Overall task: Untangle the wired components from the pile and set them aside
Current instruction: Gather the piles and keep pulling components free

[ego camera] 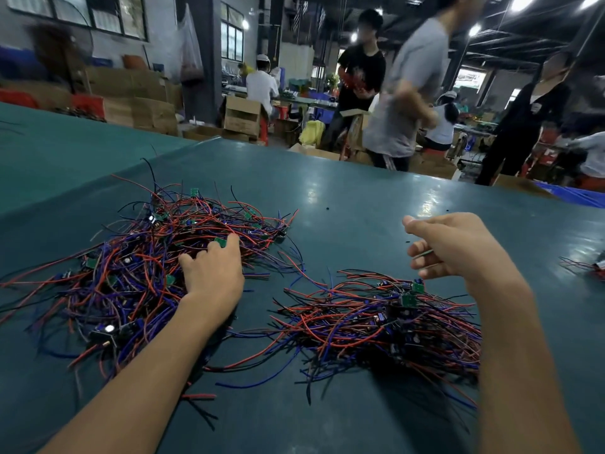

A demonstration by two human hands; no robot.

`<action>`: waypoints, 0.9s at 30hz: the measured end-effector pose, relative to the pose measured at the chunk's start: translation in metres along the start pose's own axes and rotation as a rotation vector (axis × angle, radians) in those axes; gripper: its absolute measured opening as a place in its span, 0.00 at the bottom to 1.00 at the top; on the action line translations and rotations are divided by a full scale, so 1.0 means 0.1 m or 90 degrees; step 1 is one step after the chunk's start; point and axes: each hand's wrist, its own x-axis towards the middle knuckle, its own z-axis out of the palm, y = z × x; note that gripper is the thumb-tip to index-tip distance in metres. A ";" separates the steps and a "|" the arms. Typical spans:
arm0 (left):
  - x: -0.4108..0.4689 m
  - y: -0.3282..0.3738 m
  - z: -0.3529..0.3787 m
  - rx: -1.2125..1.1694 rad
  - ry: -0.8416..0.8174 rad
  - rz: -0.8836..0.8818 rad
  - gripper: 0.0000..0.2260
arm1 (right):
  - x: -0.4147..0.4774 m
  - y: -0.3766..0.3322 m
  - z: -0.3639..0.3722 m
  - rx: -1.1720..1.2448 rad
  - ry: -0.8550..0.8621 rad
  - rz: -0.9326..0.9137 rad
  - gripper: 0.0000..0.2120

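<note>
A big tangled pile of red, blue and black wired components (131, 273) with small green boards lies on the left of the green table (360, 204). My left hand (212, 273) rests on this pile's right side, fingers spread, fingertips touching a small green board (221, 242). A second, flatter pile of wired components (376, 322) lies to the right. My right hand (455, 247) hovers above its far right end, fingers curled, with a thin green sliver (422, 253) showing between them; whether wires hang from it is hidden.
A few more wired parts (589, 267) lie at the table's right edge. Beyond the far edge several people (409, 93) stand or sit among cardboard boxes (242, 116) and crates. A second green table (65, 152) adjoins at the left.
</note>
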 end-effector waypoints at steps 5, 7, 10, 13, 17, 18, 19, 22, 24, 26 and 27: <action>0.01 0.02 0.00 0.045 -0.004 -0.006 0.13 | 0.02 0.01 0.03 -0.021 -0.008 -0.017 0.12; 0.02 0.02 -0.01 0.058 0.012 0.002 0.12 | 0.03 0.02 0.03 -0.016 -0.013 -0.016 0.12; 0.07 -0.03 -0.02 0.094 0.040 0.049 0.12 | 0.03 0.01 0.03 -0.013 -0.016 -0.012 0.13; 0.10 -0.07 0.02 0.122 0.001 0.084 0.20 | 0.03 0.02 0.02 -0.017 -0.017 -0.019 0.14; 0.13 -0.09 0.08 0.132 0.006 0.110 0.21 | 0.03 0.02 0.04 -0.020 -0.027 -0.025 0.15; 0.16 -0.10 0.08 0.110 0.017 0.111 0.20 | 0.03 0.02 0.04 -0.019 -0.027 -0.024 0.15; 0.17 -0.12 0.07 0.084 0.026 0.108 0.19 | 0.04 0.02 0.05 -0.018 -0.027 -0.023 0.15; 0.18 -0.11 0.06 0.045 0.036 0.105 0.17 | 0.05 0.01 0.06 -0.015 -0.030 -0.023 0.15; 0.17 -0.09 0.08 0.041 0.049 0.112 0.17 | 0.04 0.02 0.06 -0.019 -0.034 -0.027 0.14; 0.17 -0.08 0.08 0.021 0.052 0.108 0.19 | 0.04 0.02 0.05 -0.020 -0.036 -0.027 0.14; 0.17 -0.09 0.08 0.007 0.053 0.104 0.20 | 0.05 0.02 0.05 -0.019 -0.037 -0.027 0.14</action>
